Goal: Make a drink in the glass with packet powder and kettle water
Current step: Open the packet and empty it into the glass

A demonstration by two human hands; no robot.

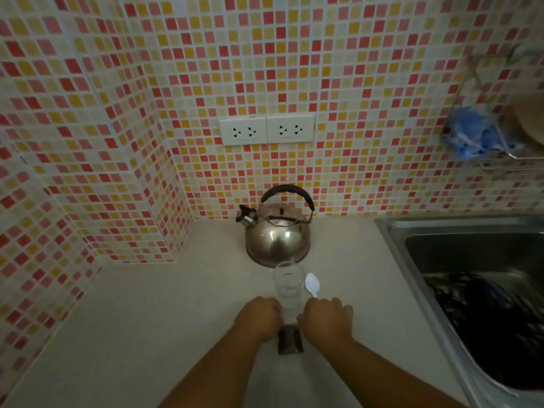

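Observation:
A clear empty glass (289, 285) stands on the pale counter (164, 313), just in front of a steel kettle (278, 241) with a black handle. A white plastic spoon (312, 283) lies right of the glass, and its handle runs under my right hand's knuckles. A small brown packet (290, 343) lies flat between my wrists, nearer to me than the glass. My left hand (259, 318) rests curled at the glass's lower left, its fingertips against the base. My right hand (326, 319) rests curled at the lower right, with its fingers hidden underneath.
A steel sink (482, 293) holding dark items is set into the counter on the right. Mosaic-tiled walls close the back and left, with two sockets (266, 130) above the kettle. A wire rack with a blue cloth (474, 134) hangs at upper right.

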